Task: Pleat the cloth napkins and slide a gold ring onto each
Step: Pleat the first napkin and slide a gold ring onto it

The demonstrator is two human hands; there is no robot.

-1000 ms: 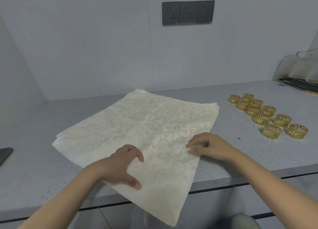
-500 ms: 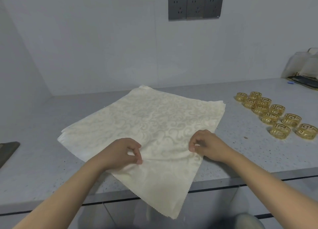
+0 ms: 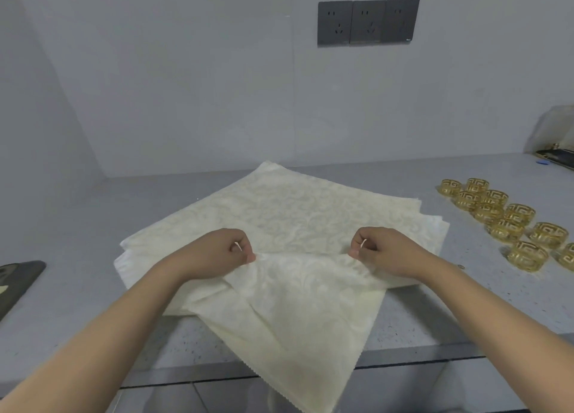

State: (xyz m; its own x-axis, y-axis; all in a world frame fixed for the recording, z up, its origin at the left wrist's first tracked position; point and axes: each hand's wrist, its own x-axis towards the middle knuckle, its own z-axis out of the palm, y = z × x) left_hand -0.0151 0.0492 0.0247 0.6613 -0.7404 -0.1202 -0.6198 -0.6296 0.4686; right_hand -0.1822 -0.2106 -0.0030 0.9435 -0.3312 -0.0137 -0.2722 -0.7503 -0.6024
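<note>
— What did the room look like?

— A grey speckled countertop (image 3: 93,226) ran into a corner of plain pale walls, and a dark triple socket panel (image 3: 368,21) sat high on the back wall. At the far right edge something pale and wrapped stood over a dark tray (image 3: 556,156); I couldn't tell what it was. A dark flat object (image 3: 17,277) poked in at the left edge.

— And the napkins?

— A stack of cream patterned napkins (image 3: 310,213) lay in the middle of the counter, turned like a diamond. The top napkin (image 3: 295,313) had its near corner hanging over the counter's front edge. The gold rings (image 3: 509,223) were clustered on the counter to the right of the stack, apart from it.

— What were the hands doing?

— Both were on the top napkin, knuckles up, forearms reaching in from below. The left hand (image 3: 217,252) pinched a fold of the cloth between thumb and curled fingers; the right hand (image 3: 382,251) pinched the same raised fold on the other side. Between them the fabric stood up in a low ridge, with the hands well apart.
</note>
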